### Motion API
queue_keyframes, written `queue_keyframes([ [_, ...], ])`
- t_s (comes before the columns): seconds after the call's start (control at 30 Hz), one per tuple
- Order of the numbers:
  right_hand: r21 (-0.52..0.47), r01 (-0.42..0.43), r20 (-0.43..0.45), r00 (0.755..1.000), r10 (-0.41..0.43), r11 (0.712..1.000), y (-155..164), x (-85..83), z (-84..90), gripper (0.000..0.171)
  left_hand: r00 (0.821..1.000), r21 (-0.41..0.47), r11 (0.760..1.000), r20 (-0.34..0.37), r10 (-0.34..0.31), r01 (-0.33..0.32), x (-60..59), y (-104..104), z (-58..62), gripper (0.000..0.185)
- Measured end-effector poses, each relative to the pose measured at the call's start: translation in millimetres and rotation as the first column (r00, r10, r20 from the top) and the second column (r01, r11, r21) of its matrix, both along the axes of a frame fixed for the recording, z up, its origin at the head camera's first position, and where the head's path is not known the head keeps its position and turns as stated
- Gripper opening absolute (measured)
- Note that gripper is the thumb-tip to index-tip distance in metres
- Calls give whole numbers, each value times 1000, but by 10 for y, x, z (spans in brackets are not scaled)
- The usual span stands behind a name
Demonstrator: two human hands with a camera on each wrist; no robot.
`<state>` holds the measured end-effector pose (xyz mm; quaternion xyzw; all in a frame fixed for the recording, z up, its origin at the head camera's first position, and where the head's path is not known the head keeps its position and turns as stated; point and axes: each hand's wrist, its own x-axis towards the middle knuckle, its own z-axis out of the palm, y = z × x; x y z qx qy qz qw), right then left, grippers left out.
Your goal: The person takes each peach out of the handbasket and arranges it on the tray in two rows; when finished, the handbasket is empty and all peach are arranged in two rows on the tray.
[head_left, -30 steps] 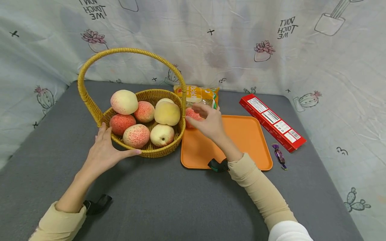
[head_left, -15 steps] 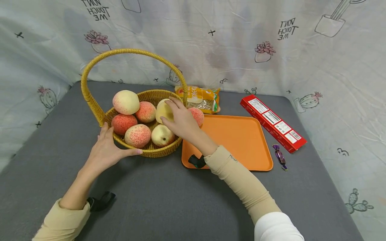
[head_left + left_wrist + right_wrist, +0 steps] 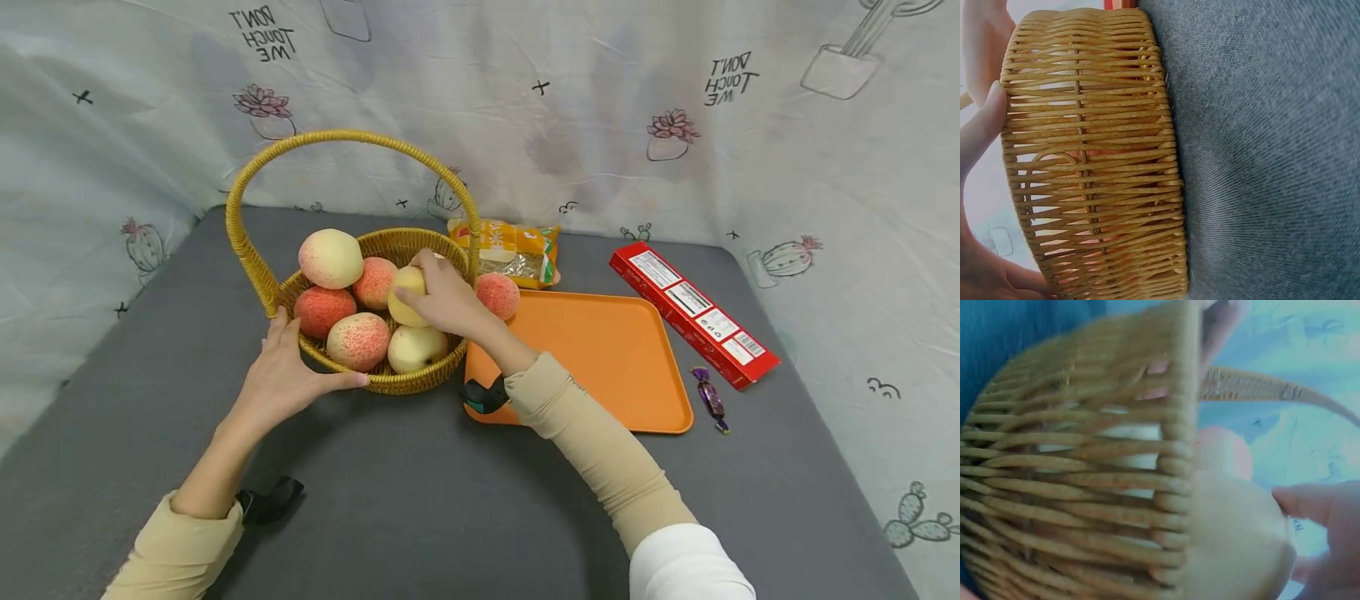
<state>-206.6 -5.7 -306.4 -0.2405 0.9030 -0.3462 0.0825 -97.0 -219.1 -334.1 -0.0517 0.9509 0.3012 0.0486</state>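
Grey cloth table point(image 3: 420, 492), backed by a pale curtain point(image 3: 525, 125) printed with cacti and potted plants. Item one: wicker basket point(image 3: 390, 379) with hoop handle point(image 3: 352, 137), at 10 o'clock from the table's middle, holding five pink and yellow peaches besides the one in hand. Item two: yellow peach point(image 3: 405, 287), lying in the basket's 3 o'clock side against the rim, roughly round, no clear long axis. Right hand point(image 3: 442, 300): fingers curled over this peach from the 3 o'clock side, fingertips on its top and far face; the right wrist view shows a fingertip point(image 3: 1310, 503) pressed to its skin just past the weave. Left hand point(image 3: 288, 379): spread and relaxed, thumb along the basket's near wall at 6 o'clock, fingers up the wall at 9 o'clock, bracing rather than gripping. Item three: pink peach point(image 3: 497, 295) on the far left corner of an orange tray point(image 3: 622, 367), just outside the basket at 3 o'clock. Sundries: snack bag point(image 3: 517, 250) at 12 o'clock of the tray, red box point(image 3: 693, 312) and wrapped sweet point(image 3: 710, 400) at its 3 o'clock.
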Motion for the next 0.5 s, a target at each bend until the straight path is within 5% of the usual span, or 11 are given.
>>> queue_keyframes([
  [0.1,-124,-38,36,998,42,992,88,34,22,46,1000,-3,1000,-5,3,-3,-3,-5,-1,132],
  [0.3,-161,115,117,988,-96,980,179,109,-20,76,1000,7,1000,-10,-5,5,-5,-15,-12,132],
  [0.5,-143,72,-30,997,-77,987,173,208,-82,79,1000,9,1000,-18,-10,10,-12,-17,-16,133],
])
